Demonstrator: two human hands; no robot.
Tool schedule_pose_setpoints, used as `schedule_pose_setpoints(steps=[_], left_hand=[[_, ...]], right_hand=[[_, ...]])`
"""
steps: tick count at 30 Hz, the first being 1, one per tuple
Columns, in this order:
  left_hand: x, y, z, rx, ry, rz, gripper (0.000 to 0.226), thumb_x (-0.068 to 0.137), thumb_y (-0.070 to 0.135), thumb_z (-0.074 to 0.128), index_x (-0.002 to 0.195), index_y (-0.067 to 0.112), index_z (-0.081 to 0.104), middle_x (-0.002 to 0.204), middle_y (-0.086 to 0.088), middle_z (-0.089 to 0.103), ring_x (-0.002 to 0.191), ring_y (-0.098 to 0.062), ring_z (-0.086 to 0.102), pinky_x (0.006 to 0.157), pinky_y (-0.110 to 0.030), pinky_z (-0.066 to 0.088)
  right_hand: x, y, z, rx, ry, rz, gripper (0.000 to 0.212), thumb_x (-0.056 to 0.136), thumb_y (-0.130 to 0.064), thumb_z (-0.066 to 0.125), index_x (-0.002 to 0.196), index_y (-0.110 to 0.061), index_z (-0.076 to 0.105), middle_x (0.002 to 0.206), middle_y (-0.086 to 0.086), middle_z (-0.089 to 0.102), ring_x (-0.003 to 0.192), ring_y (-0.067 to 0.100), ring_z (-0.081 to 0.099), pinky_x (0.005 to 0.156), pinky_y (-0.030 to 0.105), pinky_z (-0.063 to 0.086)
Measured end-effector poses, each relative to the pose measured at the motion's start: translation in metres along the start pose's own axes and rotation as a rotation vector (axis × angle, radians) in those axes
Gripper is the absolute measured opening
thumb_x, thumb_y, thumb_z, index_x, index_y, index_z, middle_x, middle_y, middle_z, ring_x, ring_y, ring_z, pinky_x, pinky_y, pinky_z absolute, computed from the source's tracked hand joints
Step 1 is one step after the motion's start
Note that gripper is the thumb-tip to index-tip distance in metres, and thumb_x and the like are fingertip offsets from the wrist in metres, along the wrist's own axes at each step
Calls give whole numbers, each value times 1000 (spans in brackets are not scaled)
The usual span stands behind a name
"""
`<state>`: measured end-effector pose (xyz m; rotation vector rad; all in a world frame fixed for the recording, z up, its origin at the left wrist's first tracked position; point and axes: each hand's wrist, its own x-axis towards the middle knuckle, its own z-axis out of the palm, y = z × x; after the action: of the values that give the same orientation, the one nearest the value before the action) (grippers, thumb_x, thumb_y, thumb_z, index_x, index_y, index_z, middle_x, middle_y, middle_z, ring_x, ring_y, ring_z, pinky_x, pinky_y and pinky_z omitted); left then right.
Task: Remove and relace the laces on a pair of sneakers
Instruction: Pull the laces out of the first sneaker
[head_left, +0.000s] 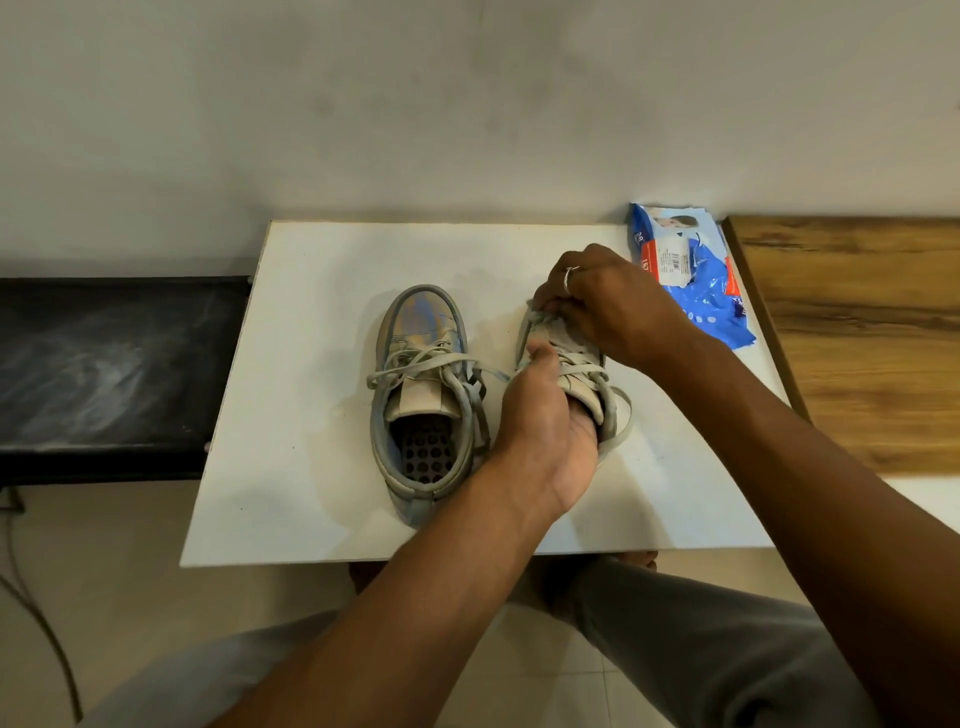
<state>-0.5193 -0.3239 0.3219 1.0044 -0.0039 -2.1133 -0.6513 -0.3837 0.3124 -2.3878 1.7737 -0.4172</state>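
Near the middle of the white desk (306, 374) the left sneaker (423, 395) stands alone, loosely laced, toe toward the far edge. Just beside it, nearer the right edge, the left hand (540, 436) has its grip clamped round the right sneaker (584, 389) at its opening. The right hand (608, 306) has its grip pinched together on that shoe's laces (579, 366) near the toe. A blue packet (696, 280) lies at the far right corner.

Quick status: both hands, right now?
Left hand: grips the sneaker nearer the blue packet.
Right hand: pinches that sneaker's lace near the toe.
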Motion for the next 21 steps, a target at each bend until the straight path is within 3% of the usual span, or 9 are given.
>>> schedule_pose_setpoints(steps=[2,5,9,12,16,21], left_hand=[[-3,-5,-2,97,-37,0,31,101,33,46,118,13,64,120,-11,67,109,-22,61,99,-35,47],[-7,-17,-2,337,-57,96,24,92,39,62,107,22,69,113,-6,69,106,-20,62,102,-39,48],[-14,-22,-1,744,-98,275,23,85,47,64,105,35,64,112,13,67,112,-8,58,100,-30,44],[-18,-20,-2,1031,-66,333,37,94,46,55,124,24,61,120,6,64,115,-14,56,105,-34,43],[-23,-18,1,1157,-70,311,45,97,43,52,136,21,51,126,9,57,119,-13,50,102,-27,39],[-21,-27,0,1223,-33,287,51,96,44,53,143,27,43,141,8,49,130,-15,45,110,-34,37]], right_hand=[[-1,5,-6,71,88,103,24,91,-7,61,109,-18,75,105,-1,65,100,18,60,83,31,52],[-8,5,-24,203,184,244,22,92,-5,62,109,-14,74,102,-6,62,94,1,54,82,-1,35],[-19,3,-45,238,258,257,24,93,-11,65,114,-18,73,104,-6,66,95,6,58,84,8,43],[-22,0,-53,207,221,241,27,95,-13,64,121,-21,71,104,-9,61,93,6,54,78,4,38],[-24,-2,-53,145,164,229,27,96,-13,63,120,-22,71,109,-4,63,94,5,52,78,-1,35],[-28,-3,-57,124,113,225,27,94,-6,62,115,-19,72,105,-6,62,94,4,51,78,-4,35]])
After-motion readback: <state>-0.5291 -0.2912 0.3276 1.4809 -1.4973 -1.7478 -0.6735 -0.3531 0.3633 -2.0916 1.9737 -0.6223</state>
